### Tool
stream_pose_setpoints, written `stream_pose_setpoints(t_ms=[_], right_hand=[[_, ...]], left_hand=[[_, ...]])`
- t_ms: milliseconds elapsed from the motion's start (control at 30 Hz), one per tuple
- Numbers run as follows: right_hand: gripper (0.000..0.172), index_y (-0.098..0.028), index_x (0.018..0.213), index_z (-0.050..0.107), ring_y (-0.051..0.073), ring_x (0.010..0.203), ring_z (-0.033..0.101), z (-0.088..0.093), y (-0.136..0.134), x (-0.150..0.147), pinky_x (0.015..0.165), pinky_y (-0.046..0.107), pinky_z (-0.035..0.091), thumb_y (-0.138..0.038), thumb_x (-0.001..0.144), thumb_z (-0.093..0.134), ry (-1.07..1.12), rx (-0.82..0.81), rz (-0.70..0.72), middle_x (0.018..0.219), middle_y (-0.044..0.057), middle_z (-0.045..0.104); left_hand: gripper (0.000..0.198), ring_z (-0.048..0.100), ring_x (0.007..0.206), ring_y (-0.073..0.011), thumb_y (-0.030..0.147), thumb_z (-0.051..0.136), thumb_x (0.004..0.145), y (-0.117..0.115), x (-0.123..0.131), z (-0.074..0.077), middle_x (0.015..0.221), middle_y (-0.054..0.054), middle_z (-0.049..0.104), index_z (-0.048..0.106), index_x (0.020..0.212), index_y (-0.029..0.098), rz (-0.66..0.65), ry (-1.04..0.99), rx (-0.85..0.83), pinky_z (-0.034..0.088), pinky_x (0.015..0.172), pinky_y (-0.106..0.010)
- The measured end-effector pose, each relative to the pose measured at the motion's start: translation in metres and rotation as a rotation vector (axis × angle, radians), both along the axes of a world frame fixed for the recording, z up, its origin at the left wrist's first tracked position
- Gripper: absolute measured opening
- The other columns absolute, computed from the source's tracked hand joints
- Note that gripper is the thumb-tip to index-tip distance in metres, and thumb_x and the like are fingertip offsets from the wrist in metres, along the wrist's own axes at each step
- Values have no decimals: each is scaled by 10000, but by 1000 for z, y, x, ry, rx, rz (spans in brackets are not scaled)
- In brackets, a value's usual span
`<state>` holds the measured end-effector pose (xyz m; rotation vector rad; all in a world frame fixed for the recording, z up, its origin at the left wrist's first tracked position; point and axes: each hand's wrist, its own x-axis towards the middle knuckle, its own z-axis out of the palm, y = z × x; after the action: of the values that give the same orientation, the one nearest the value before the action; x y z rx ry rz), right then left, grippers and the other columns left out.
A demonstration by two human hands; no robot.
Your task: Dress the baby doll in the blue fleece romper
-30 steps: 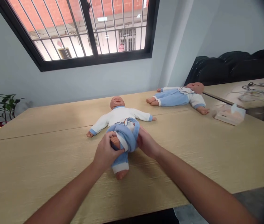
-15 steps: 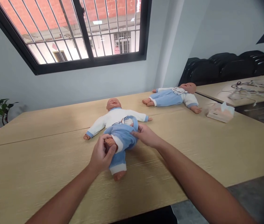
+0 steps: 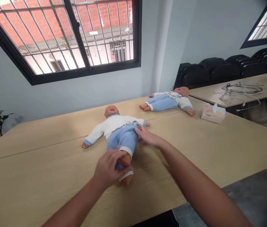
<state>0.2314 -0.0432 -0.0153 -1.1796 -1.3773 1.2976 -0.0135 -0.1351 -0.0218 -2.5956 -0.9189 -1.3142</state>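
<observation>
You were apparently straightening the baby doll's (image 3: pixel 115 122) trousers (image 3: pixel 118 137), left hand (image 3: pixel 108 167) curled round one foot (image 3: pixel 125 160), right hand (image 3: pixel 148 136) at the waistband (image 3: pixel 129 128), grip unclear, any next tug seemingly wanting gentleness.

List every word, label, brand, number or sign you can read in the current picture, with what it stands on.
Readable text: none.
Nearer doll: dark marks across the front of its shirt; too small and blurred to tell whether they are letters.
Farther doll: markings on its chest; too small to read.
Tissue box: no lettering can be made out.
</observation>
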Motion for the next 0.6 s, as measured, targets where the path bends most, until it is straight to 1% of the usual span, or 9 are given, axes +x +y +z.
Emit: stream_pose_setpoints(t_ms=[100,200,267,300,367,433,467,533,600], right_hand=[[951,-315,1628,270,265,836,712,15,-17,-3,661,414,603,-755,857,608,-154,-234,145,1391,161,621],[1101,-279,1636,283,334,1154,673,21,-21,-6,889,442,596,-589,736,835,-205,-114,175,1493,162,559],[1124,-242,1619,338,359,1314,581,20,-20,-5,1042,464,530,-448,670,905,-236,-2,197,1535,157,526],[1101,-231,1610,360,364,1351,552,19,-18,-5,1085,477,499,-401,667,902,-255,41,208,1546,153,516],[1049,-233,1601,382,374,1352,552,17,-16,-1,1105,503,479,-324,678,873,-298,108,239,1543,145,524],[1039,-244,1602,387,384,1303,591,16,-14,4,1076,510,497,-256,671,848,-339,157,262,1512,144,558],[1039,-246,1603,388,387,1270,614,16,-13,6,1054,508,511,-231,667,838,-366,172,268,1490,148,578],[1024,-240,1604,385,384,1217,646,17,-11,10,1021,502,528,-209,673,809,-438,185,264,1455,158,605],[995,-228,1604,378,375,1231,640,21,-11,12,1038,504,517,-219,693,779,-543,205,258,1462,163,599]], left_hand=[[455,741,986,-245,451,710,926,-9,25,-1,1109,-81,755,549,1298,244,-91,94,-142,610,791,-365],[437,720,1089,-233,369,637,984,-13,35,-3,1227,-96,732,512,1382,236,-261,164,-184,601,890,-367],[322,706,1093,-219,313,591,1002,-8,27,-4,1196,-81,732,561,1318,254,-304,92,-199,582,924,-365],[250,696,1084,-214,289,566,1007,-1,19,-5,1154,-73,732,596,1253,258,-262,12,-212,568,941,-370],[162,667,1045,-214,281,533,1009,19,0,-8,1077,-69,709,638,1125,243,-56,-198,-254,538,958,-393],[220,632,1028,-220,353,558,995,44,-19,-13,1104,-84,672,641,1138,209,176,-351,-371,509,967,-413],[299,622,1003,-215,396,588,977,56,-27,-17,1121,-88,658,626,1193,192,225,-404,-471,507,946,-401],[463,611,938,-196,467,658,925,75,-39,-24,1092,-74,648,593,1272,168,204,-448,-702,505,875,-352],[498,588,853,-175,511,704,882,84,-46,-30,973,-32,640,612,1218,155,109,-445,-885,480,793,-301]])
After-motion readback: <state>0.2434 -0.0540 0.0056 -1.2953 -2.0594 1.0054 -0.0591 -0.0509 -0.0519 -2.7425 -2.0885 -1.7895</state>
